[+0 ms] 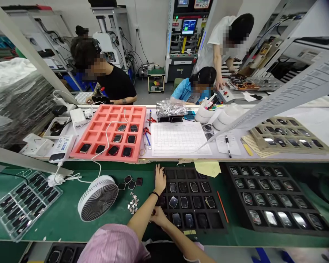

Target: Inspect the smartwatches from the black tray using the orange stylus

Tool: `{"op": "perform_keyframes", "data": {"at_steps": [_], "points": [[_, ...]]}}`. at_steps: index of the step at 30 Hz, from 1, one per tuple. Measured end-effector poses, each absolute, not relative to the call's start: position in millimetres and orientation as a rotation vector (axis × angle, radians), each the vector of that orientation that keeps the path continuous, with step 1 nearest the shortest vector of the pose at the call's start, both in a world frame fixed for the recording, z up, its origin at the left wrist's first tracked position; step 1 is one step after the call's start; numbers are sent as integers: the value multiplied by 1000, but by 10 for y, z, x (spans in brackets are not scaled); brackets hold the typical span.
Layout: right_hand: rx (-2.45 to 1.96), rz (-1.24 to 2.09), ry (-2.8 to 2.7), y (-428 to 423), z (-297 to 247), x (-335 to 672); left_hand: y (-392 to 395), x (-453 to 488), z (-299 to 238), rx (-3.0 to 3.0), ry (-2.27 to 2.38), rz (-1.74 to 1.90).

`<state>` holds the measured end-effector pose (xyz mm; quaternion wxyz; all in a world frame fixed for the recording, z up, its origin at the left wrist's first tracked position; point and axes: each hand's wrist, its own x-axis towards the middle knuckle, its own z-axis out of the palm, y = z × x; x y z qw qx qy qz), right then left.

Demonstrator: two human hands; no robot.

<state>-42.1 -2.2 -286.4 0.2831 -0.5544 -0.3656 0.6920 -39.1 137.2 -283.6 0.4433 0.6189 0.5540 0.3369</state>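
A black foam tray (218,215) with rows of square watch bodies, some pockets bare, lies on the green bench in front of me. My left hand (160,180) rests at its far left corner, fingers stretched forward over the edge. Closer to me, my right hand (159,217) is at the tray's left side with its fingers bent together; whatever they hold is hidden. A watch body (173,202) sits tilted in its pocket near both hands. Left of my hands lie several loose watch frames (131,185) and a pile of small silvery pieces (133,203).
A white fan (98,199) and a clear tray (27,204) stand left. Another black tray (276,199) of watches and an orange stick (222,207) lie right. The shelf holds a pink tray (106,131), paper sheet (179,138) and beige tray (290,135). Three people work beyond.
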Motion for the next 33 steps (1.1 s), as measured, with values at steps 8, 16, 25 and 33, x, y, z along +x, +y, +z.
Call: {"op": "perform_keyframes", "data": {"at_steps": [8,16,25,33], "points": [[-1299,2003,-585,0,-2650,-221,1179,-1124,-2433,1486,1127,622],[-1191,2142,-543,150,-2482,-65,337,-1823,-2196,1524,996,405],[-1438,1962,-751,80,-2598,-283,160,-1899,-2368,1655,1280,422],[-1617,1860,-965,106,-2722,-429,275,-2096,-2320,1774,1449,315]]}}
